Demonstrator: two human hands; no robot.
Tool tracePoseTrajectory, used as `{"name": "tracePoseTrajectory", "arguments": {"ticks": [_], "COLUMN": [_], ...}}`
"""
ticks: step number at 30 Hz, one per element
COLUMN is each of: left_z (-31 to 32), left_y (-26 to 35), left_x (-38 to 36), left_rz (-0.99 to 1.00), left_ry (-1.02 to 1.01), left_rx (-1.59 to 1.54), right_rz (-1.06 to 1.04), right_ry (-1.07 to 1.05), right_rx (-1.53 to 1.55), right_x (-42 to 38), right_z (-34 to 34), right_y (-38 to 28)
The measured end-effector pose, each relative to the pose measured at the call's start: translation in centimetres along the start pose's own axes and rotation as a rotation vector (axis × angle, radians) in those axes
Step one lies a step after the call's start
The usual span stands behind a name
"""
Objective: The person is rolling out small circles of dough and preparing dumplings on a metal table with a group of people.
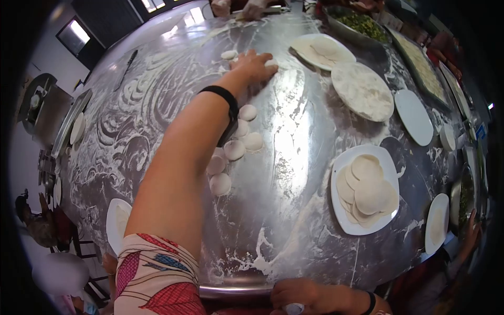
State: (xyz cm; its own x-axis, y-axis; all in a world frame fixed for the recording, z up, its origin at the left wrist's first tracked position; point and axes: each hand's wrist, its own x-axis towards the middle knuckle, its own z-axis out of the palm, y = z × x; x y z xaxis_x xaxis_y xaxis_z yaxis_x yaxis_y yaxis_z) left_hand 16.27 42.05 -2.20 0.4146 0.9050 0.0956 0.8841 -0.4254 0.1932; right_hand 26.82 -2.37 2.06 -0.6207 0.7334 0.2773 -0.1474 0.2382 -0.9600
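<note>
My left arm stretches far over the floured metal table [247, 210]. At its end, my left hand [252, 67] has its fingers curled around a white dough piece [271, 63], partly hidden by the fingers. Another small dough piece [229, 54] lies just beside that hand. Under my forearm and wrist sits a cluster of several flattened dough rounds [234, 150]. Down at the near table edge, my right hand [298, 294] is closed in a fist around what looks like a rolling pin [294, 308]; only its pale rounded end shows.
To the right, a square white plate [341, 210] carries several rolled wrappers [374, 195]. Farther back stand a flour-covered plate [362, 92], an oval plate [413, 116] and a bowl of green filling [362, 26]. Other people's hands [254, 9] show around the table. A knife [126, 68] lies at far left.
</note>
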Motion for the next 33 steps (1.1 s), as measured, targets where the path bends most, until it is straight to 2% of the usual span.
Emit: {"name": "tracePoseTrajectory", "arguments": {"ticks": [3,6,10,13,16,17,20,21,24,25,28,33], "left_z": [-2.0,-1.5,-2.7,-3.4,-3.2,-3.0,-3.3,-4.9,-8.9,-9.6,-8.7,-6.4], "left_y": [-1.2,-4.8,-5.8,-3.8,-1.0,-0.3,-0.2,0.5,0.0,0.9,2.2,5.1], "left_x": [-2.2,-5.5,-14.0,-20.8,-26.2,-27.6,-30.1,-31.4,-33.8,-35.6,-39.7,-41.1], "left_rz": [0.027,0.012,-0.087,-0.126,-0.142,-0.097,-0.036,-0.044,-0.119,-0.136,-0.168,-0.246], "left_ry": [0.006,0.063,-0.036,-0.06,-0.093,-0.125,-0.12,0.049,-0.123,-0.176,-0.299,-0.103], "left_rx": [0.097,0.084,-0.023,-0.05,-0.091,-0.08,-0.317,-0.225,-0.258,-0.137,-0.084,-0.215], "right_rz": [0.011,0.171,0.153,0.216,0.178,0.186,0.166,0.19,0.251,0.267,0.205,0.223], "right_ry": [0.001,-0.059,0.034,0.148,0.244,0.266,0.336,0.351,0.404,0.424,0.481,0.504], "right_rx": [-0.008,0.051,-0.046,-0.128,-0.178,-0.17,-0.177,-0.146,-0.067,-0.041,-0.015,-0.072], "right_x": [-0.1,-1.0,-1.2,-1.8,-2.6,-3.0,-3.4,-3.5,-3.8,-3.8,-3.4,-3.7], "right_z": [0.2,0.4,1.3,2.4,3.7,4.1,5.1,5.4,5.7,5.8,6.5,7.5], "right_y": [-0.2,0.3,-0.6,-1.2,-0.8,-0.7,-0.9,-0.9,-0.4,-0.3,-0.4,-1.2]}}
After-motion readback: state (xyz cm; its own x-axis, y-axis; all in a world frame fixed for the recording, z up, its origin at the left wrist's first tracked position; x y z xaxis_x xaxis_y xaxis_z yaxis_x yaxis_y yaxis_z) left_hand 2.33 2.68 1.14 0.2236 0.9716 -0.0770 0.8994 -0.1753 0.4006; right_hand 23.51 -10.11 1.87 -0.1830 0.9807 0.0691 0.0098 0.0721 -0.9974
